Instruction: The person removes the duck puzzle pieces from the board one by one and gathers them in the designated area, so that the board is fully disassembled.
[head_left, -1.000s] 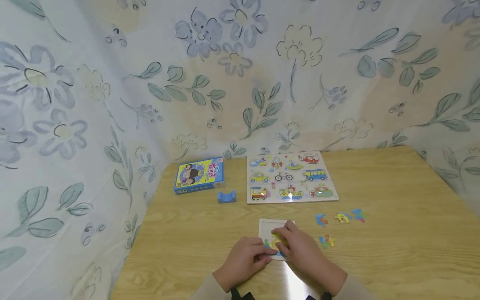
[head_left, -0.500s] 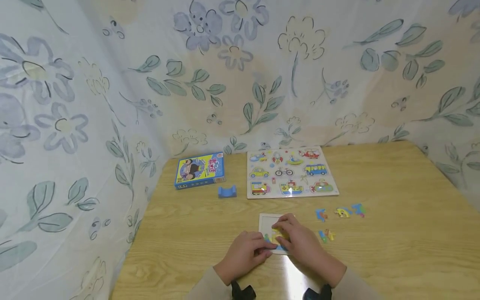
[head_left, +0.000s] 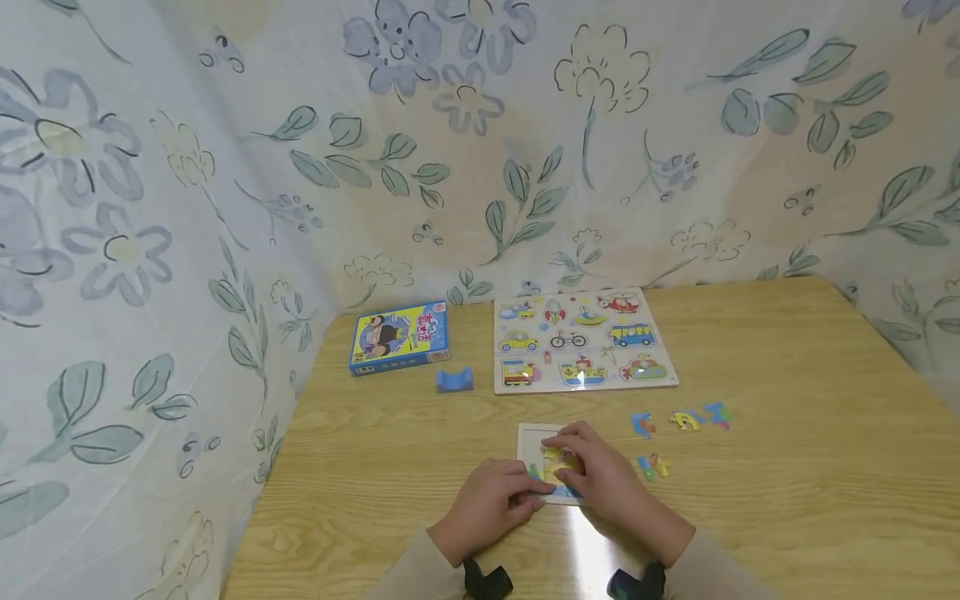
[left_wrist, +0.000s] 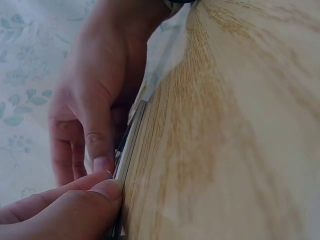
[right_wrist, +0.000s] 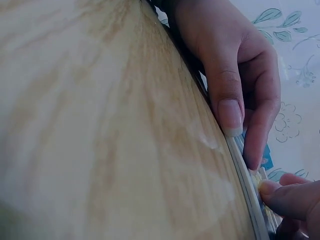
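A small white-framed puzzle tray (head_left: 531, 435) lies on the table in front of me, with blue and green showing along its lower part. My left hand (head_left: 491, 498) holds the near left of the tray, its index finger lying over the lower pieces and its thumb at the near edge. From the right, my right hand (head_left: 609, 477) pinches a yellow puzzle piece (head_left: 552, 472) between thumb and index finger, over the tray's middle. In the left wrist view, the left thumb (left_wrist: 107, 190) sits against the tray's edge. The right fingers partly cover the pieces.
Several loose puzzle pieces (head_left: 685, 421) lie right of the tray. Behind it rests a board with vehicle pictures (head_left: 567, 357). A blue-and-yellow box (head_left: 399, 340) and a blue curved block (head_left: 454, 381) stand at the back left. Flowered cloth (head_left: 480, 167) hangs behind the table.
The head view has tilted down slightly, so the table things sit higher in it. The right fingers have shifted a little over the yellow piece; the left hand keeps its place on the tray.
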